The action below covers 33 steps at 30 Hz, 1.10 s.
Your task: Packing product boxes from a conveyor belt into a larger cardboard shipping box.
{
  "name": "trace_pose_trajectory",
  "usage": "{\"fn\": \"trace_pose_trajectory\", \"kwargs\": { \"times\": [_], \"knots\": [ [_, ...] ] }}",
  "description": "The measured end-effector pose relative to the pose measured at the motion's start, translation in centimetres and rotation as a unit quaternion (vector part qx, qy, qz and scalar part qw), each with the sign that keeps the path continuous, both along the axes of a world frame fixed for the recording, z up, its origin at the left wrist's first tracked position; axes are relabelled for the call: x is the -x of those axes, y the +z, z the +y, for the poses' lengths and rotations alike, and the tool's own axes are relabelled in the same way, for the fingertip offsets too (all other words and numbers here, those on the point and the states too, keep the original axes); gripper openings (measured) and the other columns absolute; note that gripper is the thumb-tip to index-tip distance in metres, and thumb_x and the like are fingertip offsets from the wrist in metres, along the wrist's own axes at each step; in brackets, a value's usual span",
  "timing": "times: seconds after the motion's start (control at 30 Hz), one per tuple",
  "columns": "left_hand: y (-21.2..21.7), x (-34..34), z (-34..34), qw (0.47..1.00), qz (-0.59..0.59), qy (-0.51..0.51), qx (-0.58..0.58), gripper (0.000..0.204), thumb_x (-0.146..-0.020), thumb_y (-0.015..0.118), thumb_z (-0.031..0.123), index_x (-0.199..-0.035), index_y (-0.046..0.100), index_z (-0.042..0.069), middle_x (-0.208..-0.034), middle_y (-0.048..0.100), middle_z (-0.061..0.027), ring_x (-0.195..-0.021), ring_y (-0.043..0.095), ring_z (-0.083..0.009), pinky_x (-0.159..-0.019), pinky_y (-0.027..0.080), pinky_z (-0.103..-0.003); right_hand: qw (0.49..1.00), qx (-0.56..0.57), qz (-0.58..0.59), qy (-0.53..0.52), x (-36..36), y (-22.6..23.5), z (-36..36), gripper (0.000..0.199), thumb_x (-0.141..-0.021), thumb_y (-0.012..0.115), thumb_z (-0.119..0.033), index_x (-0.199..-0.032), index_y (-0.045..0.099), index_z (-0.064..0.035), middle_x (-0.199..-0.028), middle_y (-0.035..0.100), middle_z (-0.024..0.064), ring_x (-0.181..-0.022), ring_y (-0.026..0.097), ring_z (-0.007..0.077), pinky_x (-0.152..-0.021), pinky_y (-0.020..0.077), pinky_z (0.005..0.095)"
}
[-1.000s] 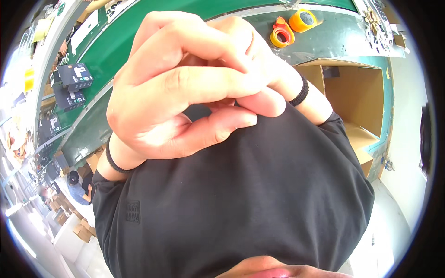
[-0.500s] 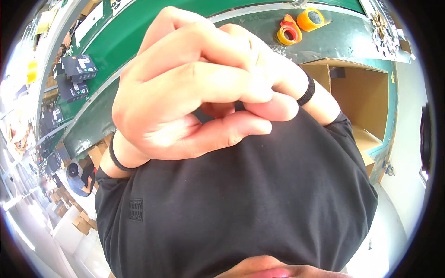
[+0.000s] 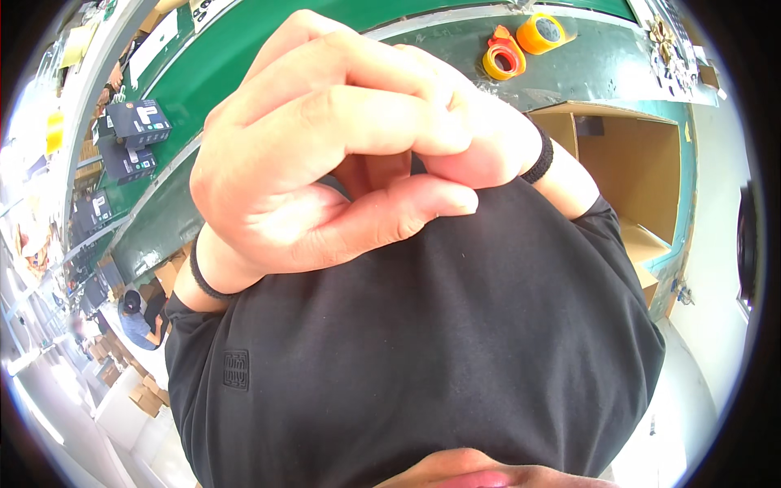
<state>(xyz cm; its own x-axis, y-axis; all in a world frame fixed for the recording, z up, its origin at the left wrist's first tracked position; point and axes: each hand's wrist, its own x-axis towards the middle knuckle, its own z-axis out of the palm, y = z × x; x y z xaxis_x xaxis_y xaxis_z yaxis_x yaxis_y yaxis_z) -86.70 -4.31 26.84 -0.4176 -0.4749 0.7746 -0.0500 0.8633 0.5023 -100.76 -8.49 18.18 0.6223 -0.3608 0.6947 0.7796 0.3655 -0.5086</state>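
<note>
Both hands are raised close in front of my chest, their fingers overlapping. My left hand (image 3: 281, 175) is closed, its fingers bent across the fingers of my right hand (image 3: 488, 134) and its thumb stretched below them. Most of the right hand's fingers are hidden behind the left ones; part of a finger shows in the gap above the left thumb. No object shows between the hands, though what lies inside the grip is hidden. Each wrist wears a black band.
Behind the hands runs a green workbench (image 3: 423, 69) with an orange tape roll (image 3: 541, 34) and a red-and-yellow tape dispenser (image 3: 503, 57). An open cardboard box (image 3: 639, 175) stands at right. Dark product boxes (image 3: 138, 122) are at left. Another person (image 3: 138, 317) works at far left.
My left thumb and bent fingers have shifted slightly up and left. The right thumb's tip has drawn in toward the left fingers. The hands stay together.
</note>
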Motion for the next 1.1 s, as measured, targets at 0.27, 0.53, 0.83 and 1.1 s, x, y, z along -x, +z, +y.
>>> {"fn": "trace_pose_trajectory", "kwargs": {
  "times": [0.27,0.53,0.83,1.1],
  "knots": [
    [-1.4,0.7,0.5,0.89,0.336,-0.118,-0.285,0.045,-0.103,0.056,-0.003,-0.146,0.045,-0.011,-0.13,0.068,-0.0337,-0.12,0.07,-0.0331,-0.109,0.052,-0.044,0.906,0.185,0.175,-0.339,4.5,6.0,-1.4,0.021,-0.093,0.075,-0.016,-0.08,0.067,-0.002,-0.069,0.064,0.0079,-0.063,0.058,0.017,-0.059,0.0451,0.0342],
    [4.1,-1.8,2.4,0.923,0.092,0.074,-0.366,0.041,-0.104,0.058,-0.002,-0.143,0.05,-0.01,-0.124,0.073,-0.0301,-0.111,0.073,-0.0296,-0.103,0.056,-0.041,0.829,0.146,0.261,-0.472,7.7,9.1,1.8,0.024,-0.094,0.079,-0.013,-0.105,0.061,0.0006,-0.086,0.064,0.0106,-0.074,0.061,0.0165,-0.067,0.0493,0.0333],
    [5.4,1.4,4.4,0.918,0.022,0.158,-0.363,0.036,-0.103,0.063,-0.004,-0.138,0.06,-0.01,-0.111,0.079,-0.0173,-0.101,0.075,-0.0195,-0.096,0.055,-0.029,0.765,0.282,0.289,-0.501,8.0,10.1,1.8,0.027,-0.088,0.081,-0.009,-0.11,0.068,0.0009,-0.087,0.068,0.0124,-0.075,0.067,0.0209,-0.065,0.0528,0.0325],
    [4.6,0.6,5.2,0.908,-0.005,0.216,-0.358,0.026,-0.102,0.064,-0.005,-0.127,0.066,-0.011,-0.114,0.077,-0.0157,-0.103,0.074,-0.0179,-0.092,0.061,-0.03,0.676,0.348,0.257,-0.597,6.1,9.2,2.2,0.024,-0.081,0.082,-0.002,-0.104,0.074,-0.0012,-0.077,0.066,0.0091,-0.064,0.068,0.0216,-0.055,0.0517,0.0309]
  ]
}}
